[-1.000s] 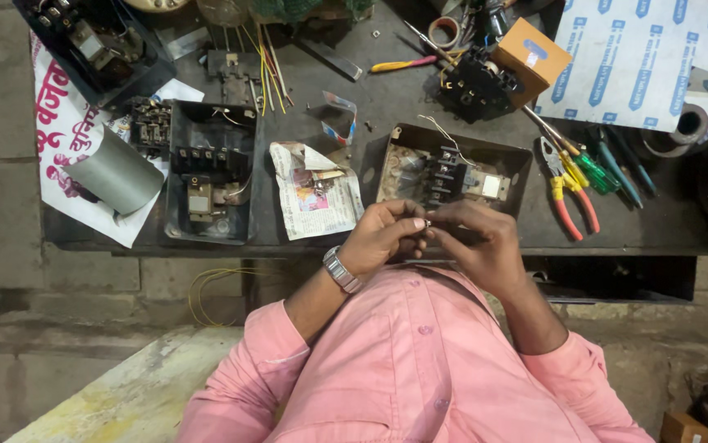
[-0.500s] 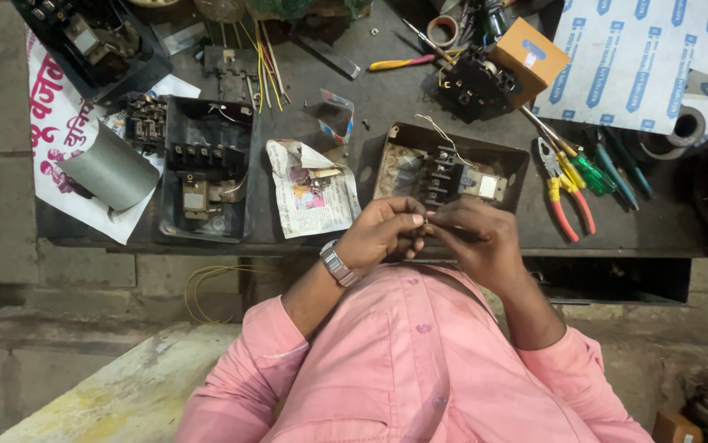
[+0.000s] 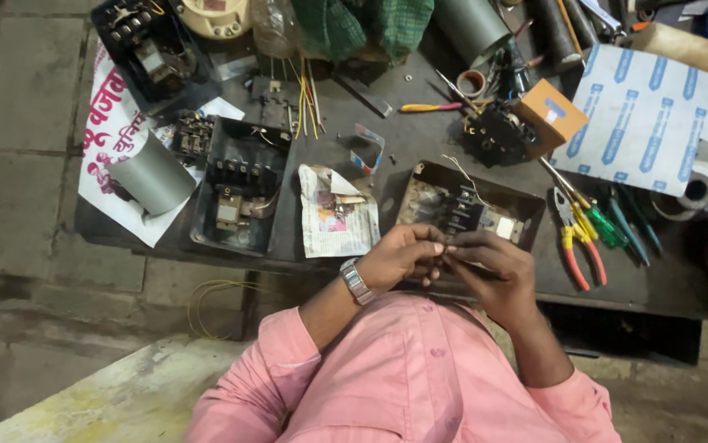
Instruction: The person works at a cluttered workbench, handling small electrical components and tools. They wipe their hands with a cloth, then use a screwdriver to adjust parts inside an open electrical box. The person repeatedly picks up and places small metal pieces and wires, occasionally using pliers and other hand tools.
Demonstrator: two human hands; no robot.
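My left hand (image 3: pixel 403 256), with a metal watch on the wrist, and my right hand (image 3: pixel 489 267) meet fingertip to fingertip at the near edge of the dark workbench (image 3: pixel 419 139). Together they pinch a small part that is too tiny and hidden to make out. Just beyond my fingers lies an open black electrical box (image 3: pixel 469 207) with terminals and a loose wire. A folded piece of newspaper (image 3: pixel 337 212) holding small parts lies to the left of my left hand.
Another open black box (image 3: pixel 239 193) and a grey cylinder (image 3: pixel 153 172) sit at the left. Red and yellow pliers (image 3: pixel 577 242) and green screwdrivers (image 3: pixel 616 230) lie at the right. An orange carton (image 3: pixel 552 115), yellow-handled screwdriver (image 3: pixel 428 107) and tape roll (image 3: pixel 473 82) stand further back.
Both hands stay together at the bench edge, fingers shifting slightly on the small part. The view has drifted a little.
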